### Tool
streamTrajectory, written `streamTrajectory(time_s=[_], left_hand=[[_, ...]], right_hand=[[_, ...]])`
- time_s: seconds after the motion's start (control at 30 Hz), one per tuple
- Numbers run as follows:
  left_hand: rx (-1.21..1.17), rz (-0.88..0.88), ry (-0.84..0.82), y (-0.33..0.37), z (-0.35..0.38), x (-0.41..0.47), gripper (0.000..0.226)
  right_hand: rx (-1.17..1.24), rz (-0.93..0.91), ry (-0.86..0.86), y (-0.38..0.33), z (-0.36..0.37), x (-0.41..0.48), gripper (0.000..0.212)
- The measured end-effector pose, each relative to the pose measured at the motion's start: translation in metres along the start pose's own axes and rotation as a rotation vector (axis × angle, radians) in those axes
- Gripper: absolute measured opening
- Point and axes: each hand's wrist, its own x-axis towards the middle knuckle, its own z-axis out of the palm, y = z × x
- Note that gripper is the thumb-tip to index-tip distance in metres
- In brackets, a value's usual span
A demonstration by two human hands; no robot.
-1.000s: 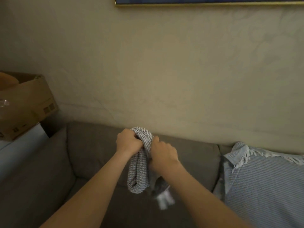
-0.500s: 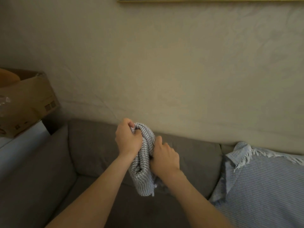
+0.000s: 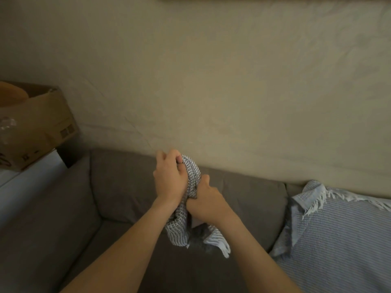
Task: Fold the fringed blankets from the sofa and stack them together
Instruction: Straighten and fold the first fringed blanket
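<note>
I hold a small grey-and-white woven blanket bunched up in the air above the grey sofa. My left hand grips its upper fold, fingers curled over the top. Just below and to the right, my right hand clutches the lower part. The loose end with a pale fringe dangles under my wrists. A second, light blue striped blanket with a white fringe lies spread over the sofa's right side.
A cardboard box sits on a white surface beyond the sofa's left arm. A cream wall rises behind the backrest, with a picture frame's lower edge at the very top.
Both hands stayed on the woven blanket while bunching it. The left hand climbed above the right, and the hanging end swung to the right under my right wrist.
</note>
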Motion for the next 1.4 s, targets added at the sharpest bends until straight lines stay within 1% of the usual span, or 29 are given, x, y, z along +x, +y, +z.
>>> streamTrajectory(time_s=[0.03,0.13,0.2,0.23,0.3,0.33,0.4,0.43,0.5,0.57,0.6,0.63,0.7,0.77,0.8,0.87,0.93,0.97,1.0,1.07,1.1,1.17,1.2,1.23,1.3,1.33,1.37,1.4], left_hand=[[0.000,-0.038,-0.034,0.001,0.000,0.003,0.015],[-0.008,-0.204,-0.158,0.003,-0.001,0.012,0.017],[-0.035,-0.308,-0.206,0.008,-0.002,0.014,0.017],[-0.054,-0.367,-0.228,0.012,-0.002,0.014,0.015],[-0.088,-0.450,-0.273,0.016,0.000,0.012,0.008],[-0.120,-0.463,-0.287,0.017,0.001,0.011,0.006],[-0.206,-0.467,-0.298,0.014,0.002,0.011,0.011],[-0.231,-0.457,-0.304,0.011,0.001,0.011,0.014],[-0.308,-0.411,-0.322,0.002,-0.004,0.009,0.026],[-0.426,-0.375,-0.360,-0.009,-0.011,0.007,0.054],[-0.443,-0.352,-0.401,-0.014,-0.015,0.005,0.069],[-0.434,-0.320,-0.450,-0.019,-0.018,0.003,0.079],[-0.419,-0.245,-0.570,-0.029,-0.020,-0.002,0.087],[-0.449,-0.237,-0.741,-0.038,-0.020,-0.005,0.090],[-0.469,-0.252,-0.817,-0.041,-0.022,-0.006,0.090],[-0.490,-0.257,-0.922,-0.044,-0.026,-0.004,0.080],[-0.491,-0.263,-1.015,-0.042,-0.033,0.000,0.071],[-0.494,-0.273,-1.055,-0.041,-0.037,0.003,0.068],[-0.496,-0.286,-1.082,-0.040,-0.040,0.004,0.064],[-0.476,-0.304,-1.073,-0.036,-0.041,0.006,0.057],[-0.458,-0.307,-1.045,-0.034,-0.040,0.005,0.055],[-0.445,-0.305,-0.969,-0.028,-0.036,0.002,0.052],[-0.456,-0.305,-0.926,-0.026,-0.034,0.000,0.052],[-0.478,-0.308,-0.883,-0.024,-0.032,-0.001,0.051],[-0.558,-0.336,-0.791,-0.023,-0.032,-0.004,0.049],[-0.622,-0.367,-0.753,-0.024,-0.033,-0.004,0.049],[-0.700,-0.401,-0.729,-0.024,-0.035,-0.004,0.049],[-0.773,-0.428,-0.721,-0.024,-0.038,-0.004,0.050]], right_hand=[[0.078,0.041,-0.028,0.000,0.002,0.000,0.051],[0.189,0.127,-0.079,0.006,0.008,0.001,0.094],[0.207,0.157,-0.051,0.006,0.013,0.000,0.112],[0.203,0.171,-0.001,0.006,0.017,-0.001,0.115],[0.105,0.175,0.138,0.006,0.025,0.000,0.110],[0.016,0.168,0.202,0.007,0.028,0.000,0.101],[-0.132,0.129,0.294,0.011,0.026,0.004,0.072],[-0.150,0.102,0.314,0.013,0.020,0.005,0.059],[-0.106,0.075,0.315,0.018,0.003,0.008,0.041],[-0.042,0.077,0.311,0.019,-0.015,0.010,0.027],[-0.014,0.088,0.310,0.019,-0.022,0.010,0.027],[0.012,0.098,0.305,0.018,-0.029,0.010,0.028],[0.050,0.122,0.273,0.017,-0.040,0.010,0.026],[0.095,0.120,0.183,0.015,-0.049,0.009,0.026],[0.129,0.098,0.125,0.014,-0.053,0.007,0.026],[0.210,0.038,0.009,0.013,-0.063,0.003,0.026],[0.307,0.004,-0.064,0.015,-0.072,-0.001,0.018],[0.350,-0.001,-0.085,0.016,-0.078,-0.002,0.024],[0.389,0.005,-0.094,0.020,-0.083,-0.002,0.037],[0.435,0.013,-0.068,0.029,-0.093,0.001,0.061],[0.421,0.009,-0.042,0.033,-0.096,0.004,0.068],[0.295,-0.026,0.024,0.039,-0.098,0.008,0.074],[0.225,-0.047,0.090,0.042,-0.095,0.009,0.075],[0.159,-0.056,0.207,0.043,-0.091,0.010,0.078],[0.073,-0.030,0.516,0.051,-0.075,0.011,0.089],[0.108,0.001,0.628,0.056,-0.064,0.010,0.094],[0.216,0.035,0.659,0.061,-0.055,0.009,0.100],[0.399,0.064,0.608,0.066,-0.047,0.007,0.105]])
